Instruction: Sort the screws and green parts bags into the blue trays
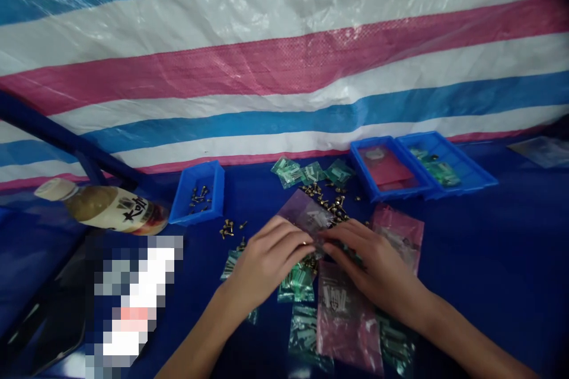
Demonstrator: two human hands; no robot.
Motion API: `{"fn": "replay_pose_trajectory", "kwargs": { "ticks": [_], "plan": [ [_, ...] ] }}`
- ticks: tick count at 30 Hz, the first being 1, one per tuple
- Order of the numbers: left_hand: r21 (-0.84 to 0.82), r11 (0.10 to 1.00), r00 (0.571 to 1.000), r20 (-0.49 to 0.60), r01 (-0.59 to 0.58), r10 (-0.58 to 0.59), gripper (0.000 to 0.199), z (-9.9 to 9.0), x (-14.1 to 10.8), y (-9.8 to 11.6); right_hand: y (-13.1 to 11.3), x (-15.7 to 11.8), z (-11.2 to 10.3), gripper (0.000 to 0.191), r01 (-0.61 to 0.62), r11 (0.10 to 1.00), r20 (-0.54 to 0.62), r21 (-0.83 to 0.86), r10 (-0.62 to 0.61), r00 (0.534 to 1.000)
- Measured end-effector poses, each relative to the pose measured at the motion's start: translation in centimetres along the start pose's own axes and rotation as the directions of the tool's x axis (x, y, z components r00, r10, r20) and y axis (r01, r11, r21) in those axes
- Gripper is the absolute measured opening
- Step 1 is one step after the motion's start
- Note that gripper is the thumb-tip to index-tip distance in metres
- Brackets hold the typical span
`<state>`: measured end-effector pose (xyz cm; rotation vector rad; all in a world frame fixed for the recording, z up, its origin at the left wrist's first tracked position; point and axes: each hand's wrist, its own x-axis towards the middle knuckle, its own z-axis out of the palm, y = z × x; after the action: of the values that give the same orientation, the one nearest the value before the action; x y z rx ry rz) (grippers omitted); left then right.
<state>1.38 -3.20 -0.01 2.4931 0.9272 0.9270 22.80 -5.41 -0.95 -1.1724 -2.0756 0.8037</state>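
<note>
Fingertips of my left hand and my right hand meet at the lower edge of a pinkish see-through plastic bag, both closed on it. White-printed small parts show inside the bag. A tiny brassy glint sits at my left fingertips; I cannot make out what it is. Loose brass-coloured screws lie in a pile behind my hands. Under and before them are small green-tinted bags and a second pink bag. Another pink bag lies beyond my right hand, partly covered by it.
A blue tray at the left holds a few screws. At the back right, one blue tray holds pink bags and an adjoining blue tray holds green bags. A drink bottle lies at the left, behind a dark, partly blurred-out object.
</note>
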Motion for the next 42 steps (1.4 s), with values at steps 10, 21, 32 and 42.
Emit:
{"fn": "replay_pose_trajectory", "kwargs": {
  "ticks": [10, 21, 32, 42],
  "plan": [
    [0.001, 0.997, 0.997, 0.018, -0.075, 0.075, 0.012, 0.97, -0.18, 0.43, -0.26, -0.06, 0.02, 0.015, -0.109, 0.990, 0.070, 0.095, 0.102, 0.992],
    [0.039, 0.999, 0.998, 0.050, -0.032, 0.030, 0.013, 0.81, -0.08, 0.13, -0.67, 0.14, -0.49, 0.014, -0.199, 0.972, 0.071, 0.125, 0.191, 0.979],
    [0.102, 0.992, 0.994, 0.089, -0.074, 0.065, 0.008, 0.46, 0.17, 0.62, -0.76, 0.19, -0.51, 0.012, -0.244, 0.951, 0.082, 0.190, 0.232, 0.969],
    [-0.073, 0.986, 0.983, 0.123, 0.148, -0.138, 0.006, 0.41, 0.15, 0.65, -0.08, -0.25, -0.03, 0.014, 0.172, 0.985, -0.094, -0.009, -0.172, 0.981]
  ]
}}
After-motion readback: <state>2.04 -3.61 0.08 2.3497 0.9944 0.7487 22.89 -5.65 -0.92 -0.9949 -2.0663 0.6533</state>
